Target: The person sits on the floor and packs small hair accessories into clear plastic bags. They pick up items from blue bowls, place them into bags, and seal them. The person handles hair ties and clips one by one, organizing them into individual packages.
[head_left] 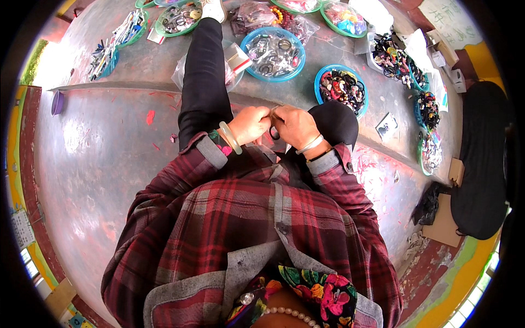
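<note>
My left hand (251,125) and my right hand (296,127) meet above my lap, fingers closed and fingertips together. Just under the right fingers shows a small dark loop (274,133), like a ring or hair tie; the fingers cover most of it. Whatever the left fingers pinch is hidden. A bit of clear plastic (266,147) lies below the hands. Beyond them on the raised floor stands a blue basket (249,69) of small dark rings in clear wrappers. Closer to my right knee is another blue basket (317,87), full of dark and coloured small pieces.
More baskets line the far side, among them a green basket (164,33) and a basket of pens (130,28). A step edge (136,86) crosses the floor. At right are a small card (387,126), a black bag (430,203) and cardboard (444,224). A purple bowl (57,103) sits far left.
</note>
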{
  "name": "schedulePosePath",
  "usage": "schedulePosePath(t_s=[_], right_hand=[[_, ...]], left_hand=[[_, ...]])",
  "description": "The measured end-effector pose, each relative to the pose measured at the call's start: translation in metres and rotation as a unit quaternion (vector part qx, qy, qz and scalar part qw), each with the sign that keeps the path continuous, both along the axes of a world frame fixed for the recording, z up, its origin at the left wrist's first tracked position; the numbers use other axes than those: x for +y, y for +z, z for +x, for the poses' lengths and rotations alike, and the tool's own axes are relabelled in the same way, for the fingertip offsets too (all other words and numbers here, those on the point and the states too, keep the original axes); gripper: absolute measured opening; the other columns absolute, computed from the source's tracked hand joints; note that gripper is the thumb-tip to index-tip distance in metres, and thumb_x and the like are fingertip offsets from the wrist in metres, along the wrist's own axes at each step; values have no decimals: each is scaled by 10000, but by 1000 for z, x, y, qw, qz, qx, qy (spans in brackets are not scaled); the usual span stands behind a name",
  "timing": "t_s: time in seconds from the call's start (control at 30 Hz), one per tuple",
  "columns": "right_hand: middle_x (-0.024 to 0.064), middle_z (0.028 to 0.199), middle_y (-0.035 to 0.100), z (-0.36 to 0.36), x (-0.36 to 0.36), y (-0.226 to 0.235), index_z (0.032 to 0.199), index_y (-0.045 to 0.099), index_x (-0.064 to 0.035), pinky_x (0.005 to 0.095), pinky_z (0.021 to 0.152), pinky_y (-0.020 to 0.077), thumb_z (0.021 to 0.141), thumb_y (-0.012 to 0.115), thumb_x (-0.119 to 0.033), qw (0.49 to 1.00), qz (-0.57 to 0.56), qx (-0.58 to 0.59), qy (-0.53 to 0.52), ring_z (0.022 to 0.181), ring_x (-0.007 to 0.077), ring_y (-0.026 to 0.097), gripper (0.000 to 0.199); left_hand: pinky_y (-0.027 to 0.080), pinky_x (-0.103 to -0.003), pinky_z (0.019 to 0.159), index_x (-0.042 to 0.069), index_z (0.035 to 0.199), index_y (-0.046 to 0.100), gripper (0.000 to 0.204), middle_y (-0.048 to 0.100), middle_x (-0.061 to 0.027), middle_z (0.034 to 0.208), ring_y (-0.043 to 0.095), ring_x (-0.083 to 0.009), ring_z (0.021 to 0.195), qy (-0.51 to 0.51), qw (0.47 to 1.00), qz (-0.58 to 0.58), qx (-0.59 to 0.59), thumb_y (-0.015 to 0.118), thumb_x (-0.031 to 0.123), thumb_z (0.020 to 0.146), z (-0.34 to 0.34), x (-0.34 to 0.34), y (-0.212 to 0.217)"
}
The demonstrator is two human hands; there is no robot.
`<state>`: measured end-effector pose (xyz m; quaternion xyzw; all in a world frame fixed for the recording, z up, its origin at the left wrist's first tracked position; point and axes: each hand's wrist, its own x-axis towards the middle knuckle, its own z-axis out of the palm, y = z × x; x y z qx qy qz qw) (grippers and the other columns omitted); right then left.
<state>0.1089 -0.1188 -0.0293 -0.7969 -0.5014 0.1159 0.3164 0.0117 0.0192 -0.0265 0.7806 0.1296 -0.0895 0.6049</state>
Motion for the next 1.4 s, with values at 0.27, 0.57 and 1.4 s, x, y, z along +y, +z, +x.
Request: schedulePosePath(t_s=[0.27, 0.57, 1.4], right_hand=[[181, 795, 590, 4, -1, 3, 809, 597, -59, 453, 649, 451, 788, 495, -154, 998, 8, 51, 44, 766, 381, 568, 141], [178, 780, 584, 6, 0, 2, 793, 572, -42, 445, 620, 448, 774, 499, -116, 996, 25, 58, 65, 751, 383, 563, 106], [-30, 677, 462, 17, -16, 25, 739, 554, -20, 228, 575, 340, 860, 548, -116, 845, 97, 514, 113, 642, 59, 409, 155]], left_hand=[[442, -269, 433, -17, 829, 544, 131, 586, -79, 636, 562, -143, 455, -50, 998, -17, 22, 493, 103, 817, -3, 9, 5], [434, -353, 532, -36, 827, 565, 193, 572, -190, 684, 566, -186, 545, -38, 985, 135, -101, 553, 136, 739, -7, 4, -10], [395, -202, 463, -18, 860, 603, 144, 565, -69, 693, 499, -97, 517, -29, 912, -410, -12, 564, 121, 860, -15, 4, 10]])
